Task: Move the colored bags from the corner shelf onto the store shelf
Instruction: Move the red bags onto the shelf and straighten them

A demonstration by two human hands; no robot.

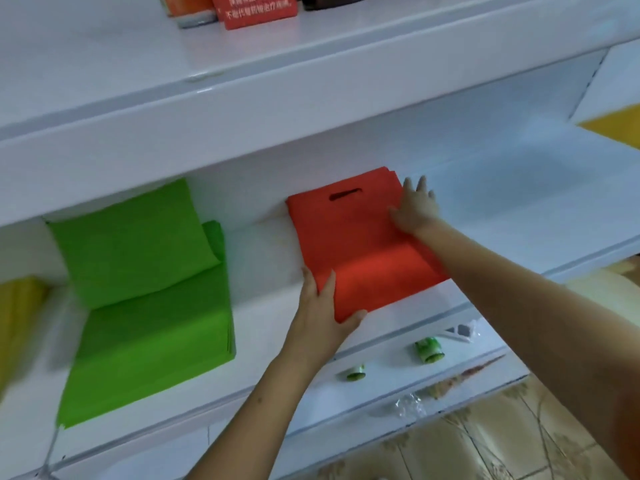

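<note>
Your yellow bags are cut off at the left edge of the store shelf, another yellow patch at the far right is too cropped to name, and the items on the top shelf are blurred and cropped. On the store shelf, the green bags lie left, bent up against the back wall, and the red-orange bags with the handle slot sit near the middle, likewise bent. Your left hand has its grip grasping their front left corner, while your right hand presses flat, grip released, on their right edge.
</note>
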